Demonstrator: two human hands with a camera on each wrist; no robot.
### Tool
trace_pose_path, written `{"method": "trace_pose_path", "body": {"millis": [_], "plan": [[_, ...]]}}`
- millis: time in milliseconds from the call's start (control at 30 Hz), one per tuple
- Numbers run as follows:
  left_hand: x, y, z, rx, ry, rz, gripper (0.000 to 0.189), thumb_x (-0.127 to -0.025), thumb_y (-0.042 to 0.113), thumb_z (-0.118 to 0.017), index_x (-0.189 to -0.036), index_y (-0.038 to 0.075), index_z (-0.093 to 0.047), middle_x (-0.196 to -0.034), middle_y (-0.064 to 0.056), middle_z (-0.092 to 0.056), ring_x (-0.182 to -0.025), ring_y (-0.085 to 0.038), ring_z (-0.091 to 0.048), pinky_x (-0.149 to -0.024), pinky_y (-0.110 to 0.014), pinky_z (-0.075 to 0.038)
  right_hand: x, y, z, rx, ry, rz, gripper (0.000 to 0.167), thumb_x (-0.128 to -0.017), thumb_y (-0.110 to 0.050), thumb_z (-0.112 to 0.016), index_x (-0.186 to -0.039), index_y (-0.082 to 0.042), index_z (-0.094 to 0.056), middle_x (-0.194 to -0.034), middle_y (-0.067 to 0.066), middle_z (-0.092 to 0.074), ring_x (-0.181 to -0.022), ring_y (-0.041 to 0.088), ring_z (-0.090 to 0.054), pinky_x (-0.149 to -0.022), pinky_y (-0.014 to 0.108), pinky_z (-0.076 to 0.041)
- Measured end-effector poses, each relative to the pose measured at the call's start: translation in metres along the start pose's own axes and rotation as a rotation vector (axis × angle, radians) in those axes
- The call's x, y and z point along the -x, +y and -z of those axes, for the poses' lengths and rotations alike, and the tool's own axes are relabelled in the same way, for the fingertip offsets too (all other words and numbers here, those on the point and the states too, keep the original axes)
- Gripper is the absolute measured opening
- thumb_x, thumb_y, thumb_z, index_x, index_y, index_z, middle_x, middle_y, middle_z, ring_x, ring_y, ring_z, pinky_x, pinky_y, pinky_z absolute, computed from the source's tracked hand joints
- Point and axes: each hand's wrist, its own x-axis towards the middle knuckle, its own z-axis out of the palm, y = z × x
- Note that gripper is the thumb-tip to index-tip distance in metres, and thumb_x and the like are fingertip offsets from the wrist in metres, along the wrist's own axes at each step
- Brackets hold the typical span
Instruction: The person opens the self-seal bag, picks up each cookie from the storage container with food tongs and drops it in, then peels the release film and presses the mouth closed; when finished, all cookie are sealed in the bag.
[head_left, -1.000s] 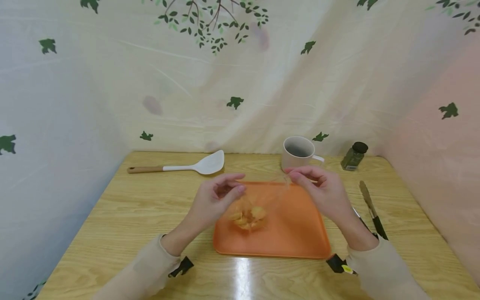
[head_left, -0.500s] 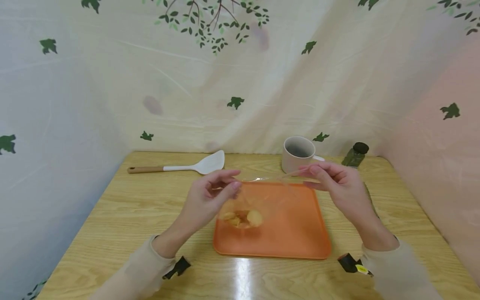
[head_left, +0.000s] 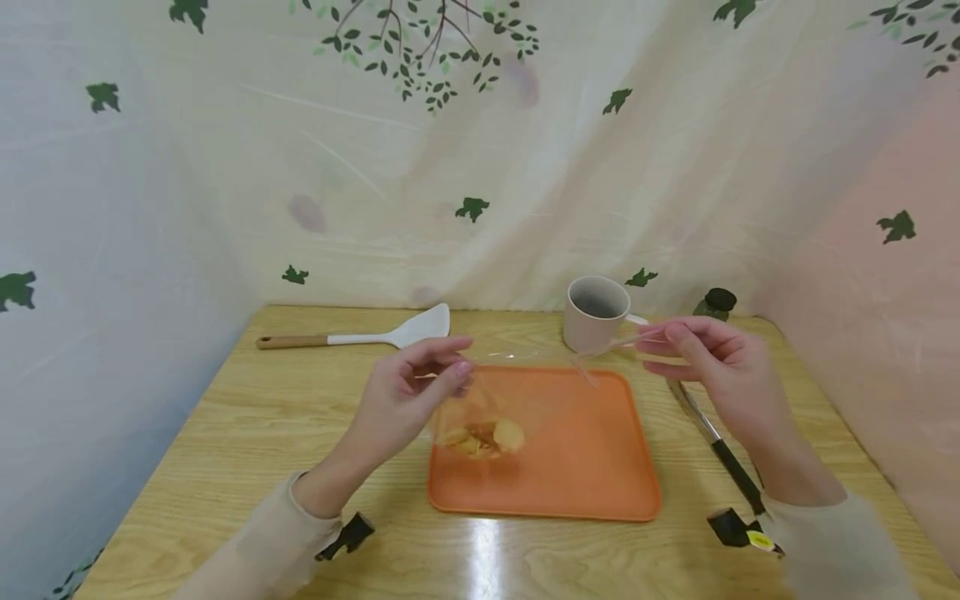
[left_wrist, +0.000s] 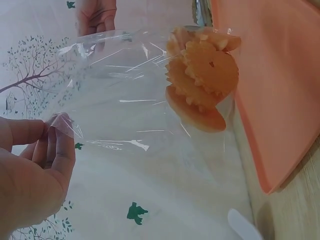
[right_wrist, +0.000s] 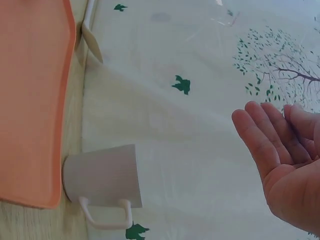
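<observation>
My left hand point(head_left: 408, 392) pinches the edge of a clear plastic bag point(left_wrist: 125, 95) between thumb and fingers. At the bag's bottom lie several orange-brown food pieces point(left_wrist: 202, 75), some round with scalloped edges. In the head view the bag hangs over the orange tray point(head_left: 585, 467). To the right, my right hand point(head_left: 723, 367) pinches a thin, pinkish, see-through strip point(head_left: 618, 343), whose bent end dangles above the tray's far right corner. The right wrist view shows the thumb against the fingers of my right hand point(right_wrist: 290, 145); the strip does not show there.
Behind the tray stands a pale mug point(head_left: 596, 321). A white turner point(head_left: 420, 327) with a wooden handle lies at the back left. The black-lidded jar point(head_left: 716, 304) is partly hidden by my right hand. A black-handled utensil point(head_left: 731, 467) lies right of the tray.
My right hand has moved right, away from the left, drawing the pinkish strip out with it. The left hand and the bag have shifted slightly left.
</observation>
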Motion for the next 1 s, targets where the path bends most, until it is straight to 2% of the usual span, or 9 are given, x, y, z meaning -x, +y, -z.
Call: {"method": "trace_pose_path", "body": {"millis": [100,233,367,567,733,933,1000], "plan": [[0.001,-0.001,0.002,-0.007,0.002,0.002,0.027,-0.095,-0.006,-0.066,-0.122,-0.005,-0.067,-0.097,-0.017,-0.071,-0.084,-0.021,-0.071,-0.072,-0.040,-0.061,0.002,0.000,0.010,-0.014,0.014,-0.004,0.024,-0.105,-0.004,-0.053,-0.114,0.016,-0.062,-0.109,0.012,-0.074,-0.096,0.024,-0.074,-0.076,0.039,-0.058],[0.002,-0.002,0.005,-0.024,0.007,0.004,0.027,-0.096,-0.006,-0.066,-0.122,-0.003,-0.068,-0.097,-0.013,-0.071,-0.083,-0.022,-0.071,-0.071,-0.040,-0.061,0.005,0.003,0.021,-0.098,0.012,0.004,0.021,-0.105,0.001,-0.049,-0.112,0.018,-0.060,-0.112,0.013,-0.073,-0.099,0.025,-0.073,-0.077,0.041,-0.057],[0.003,-0.004,0.005,-0.013,0.016,0.010,0.027,-0.095,-0.007,-0.066,-0.122,-0.005,-0.067,-0.096,-0.015,-0.071,-0.082,-0.026,-0.072,-0.071,-0.040,-0.061,0.009,0.004,0.030,-0.140,0.018,-0.002,0.019,-0.105,0.003,-0.047,-0.112,0.016,-0.059,-0.113,0.013,-0.073,-0.099,0.025,-0.074,-0.078,0.040,-0.057],[0.005,-0.008,0.005,-0.007,0.024,0.014,0.026,-0.095,-0.007,-0.067,-0.121,-0.006,-0.067,-0.095,-0.018,-0.070,-0.081,-0.029,-0.071,-0.072,-0.040,-0.061,0.015,0.000,0.041,-0.123,0.073,-0.019,0.019,-0.105,0.000,-0.050,-0.113,0.014,-0.061,-0.111,0.012,-0.074,-0.098,0.023,-0.074,-0.077,0.038,-0.058],[0.008,-0.013,0.003,-0.008,0.012,0.004,0.026,-0.095,-0.008,-0.066,-0.121,-0.007,-0.067,-0.096,-0.016,-0.071,-0.082,-0.030,-0.072,-0.073,-0.039,-0.061,0.018,-0.003,0.047,-0.080,0.110,-0.062,0.023,-0.105,-0.005,-0.053,-0.116,0.014,-0.061,-0.109,0.011,-0.075,-0.097,0.022,-0.074,-0.076,0.037,-0.058],[0.013,-0.020,-0.002,-0.029,-0.008,-0.016,0.026,-0.094,-0.008,-0.066,-0.121,-0.006,-0.068,-0.097,-0.014,-0.072,-0.085,-0.020,-0.072,-0.074,-0.038,-0.061,0.019,-0.002,0.051,-0.070,0.154,-0.064,0.028,-0.104,-0.009,-0.056,-0.117,0.016,-0.061,-0.110,0.011,-0.075,-0.095,0.023,-0.074,-0.074,0.039,-0.058],[0.015,-0.024,-0.003,-0.040,-0.022,-0.018,0.027,-0.095,-0.007,-0.066,-0.121,-0.005,-0.068,-0.097,-0.013,-0.072,-0.086,-0.019,-0.073,-0.075,-0.038,-0.060,0.019,0.000,0.053,-0.104,0.170,-0.043,0.027,-0.104,-0.007,-0.054,-0.116,0.017,-0.060,-0.110,0.012,-0.074,-0.095,0.024,-0.074,-0.075,0.039,-0.057]]}}
